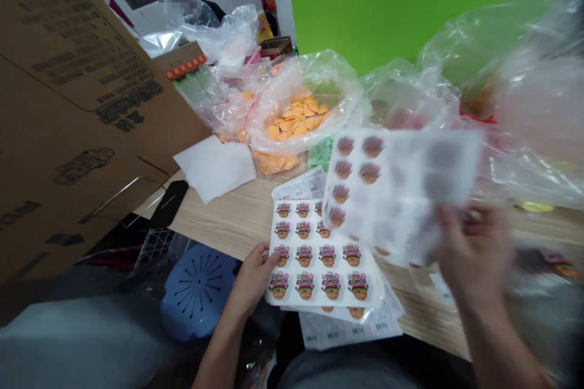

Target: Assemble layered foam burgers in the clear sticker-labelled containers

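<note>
Closest to the camera, the left hand pinches the edge of a sheet of cartoon stickers lying on a wooden table. The blurred right hand seems to have its fingers curled around a raised second sticker sheet. Beyond sits a clear plastic bag of orange pieces.

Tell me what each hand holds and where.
The left hand grips a sticker sheet by its left edge. The right hand holds another sheet by its blurry lower right side.
</note>
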`<state>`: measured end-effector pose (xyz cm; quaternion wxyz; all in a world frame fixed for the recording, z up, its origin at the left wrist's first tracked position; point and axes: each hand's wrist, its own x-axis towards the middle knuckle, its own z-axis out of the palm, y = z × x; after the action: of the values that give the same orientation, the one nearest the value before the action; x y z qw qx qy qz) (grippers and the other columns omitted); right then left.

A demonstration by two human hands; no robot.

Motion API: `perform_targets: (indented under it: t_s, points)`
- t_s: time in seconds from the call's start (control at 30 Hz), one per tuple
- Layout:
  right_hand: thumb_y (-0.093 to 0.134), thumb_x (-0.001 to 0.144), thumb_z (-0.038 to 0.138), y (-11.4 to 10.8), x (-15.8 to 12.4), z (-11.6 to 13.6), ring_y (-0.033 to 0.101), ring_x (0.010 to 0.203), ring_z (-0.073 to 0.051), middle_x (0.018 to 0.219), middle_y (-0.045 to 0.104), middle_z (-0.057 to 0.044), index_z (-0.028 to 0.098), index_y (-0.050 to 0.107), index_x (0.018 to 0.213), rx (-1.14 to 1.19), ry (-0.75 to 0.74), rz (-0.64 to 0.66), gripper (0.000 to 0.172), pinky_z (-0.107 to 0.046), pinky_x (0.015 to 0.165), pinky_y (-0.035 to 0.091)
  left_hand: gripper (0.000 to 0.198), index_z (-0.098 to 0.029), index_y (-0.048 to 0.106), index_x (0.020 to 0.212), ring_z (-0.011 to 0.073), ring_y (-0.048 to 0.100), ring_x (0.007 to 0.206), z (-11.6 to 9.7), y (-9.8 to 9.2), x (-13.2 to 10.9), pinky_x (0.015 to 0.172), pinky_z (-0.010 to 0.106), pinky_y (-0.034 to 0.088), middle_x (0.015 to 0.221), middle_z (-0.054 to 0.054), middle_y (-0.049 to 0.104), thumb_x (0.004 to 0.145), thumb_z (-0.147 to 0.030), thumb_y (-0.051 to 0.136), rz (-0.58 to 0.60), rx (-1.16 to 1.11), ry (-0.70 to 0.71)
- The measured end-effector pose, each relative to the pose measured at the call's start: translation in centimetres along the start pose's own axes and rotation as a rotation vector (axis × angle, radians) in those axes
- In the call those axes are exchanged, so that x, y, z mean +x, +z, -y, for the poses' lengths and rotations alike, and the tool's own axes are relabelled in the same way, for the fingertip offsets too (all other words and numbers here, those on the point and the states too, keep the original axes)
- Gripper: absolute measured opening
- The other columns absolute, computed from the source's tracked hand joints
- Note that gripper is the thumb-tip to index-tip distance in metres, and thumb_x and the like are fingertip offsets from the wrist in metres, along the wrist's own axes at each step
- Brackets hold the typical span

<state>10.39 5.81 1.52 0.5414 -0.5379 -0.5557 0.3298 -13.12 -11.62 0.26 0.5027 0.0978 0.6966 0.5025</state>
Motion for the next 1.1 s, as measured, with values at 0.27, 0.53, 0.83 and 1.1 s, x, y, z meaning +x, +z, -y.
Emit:
perform_targets:
  t_s: [0.27,0.53,0.83,1.1]
  points:
    - [0.059,0.07,0.016,-1.0,0.5,2.5,0.063,0.056,-0.015,0.075,0.067,0.001,0.024,0.06,0.086,0.483,0.617,0.092,0.018,-0.029,0.056,0.055,0.031,-0.015,0.05,0.099,0.0213,0.066,0.062,-0.2,0.1,-0.3,0.054,0.031,0.052,0.078,0.009,0.069,0.073,-0.026,0.061,0.009,0.0,0.016]
    - [0.052,0.069,0.016,-0.3,0.3,1.0,0.05,0.035,-0.009,0.053,0.059,0.004,0.021,0.052,0.075,0.503,0.815,0.246,0.008,-0.017,0.029,0.04,0.031,-0.019,0.054,0.098,0.0149,0.063,0.071,-0.6,-1.3,1.3,0.056,0.019,0.048,0.082,0.001,0.066,0.07,-0.03,0.062,-0.227,0.137,0.222]
    - [0.063,0.062,0.025,3.3,-5.6,-1.4,0.054,0.083,-0.024,0.08,0.059,-0.004,0.021,0.058,0.077,0.167,0.407,0.376,0.016,-0.044,0.085,0.04,0.049,-0.017,0.052,0.11,0.0245,0.065,0.08,-2.9,-0.7,0.9,0.065,0.033,0.052,0.089,0.009,0.069,0.074,-0.049,0.054,0.089,0.013,-0.03]
    - [0.058,0.07,0.035,3.2,-7.2,-2.2,0.048,0.107,-0.025,0.114,0.052,-0.011,0.019,0.048,0.11,0.119,0.345,0.495,0.043,-0.046,0.094,0.034,0.044,-0.021,0.047,0.115,0.0244,0.064,0.085,-2.8,1.6,-1.5,0.072,0.036,0.051,0.108,0.007,0.064,0.074,-0.025,0.062,0.345,-0.063,0.101]
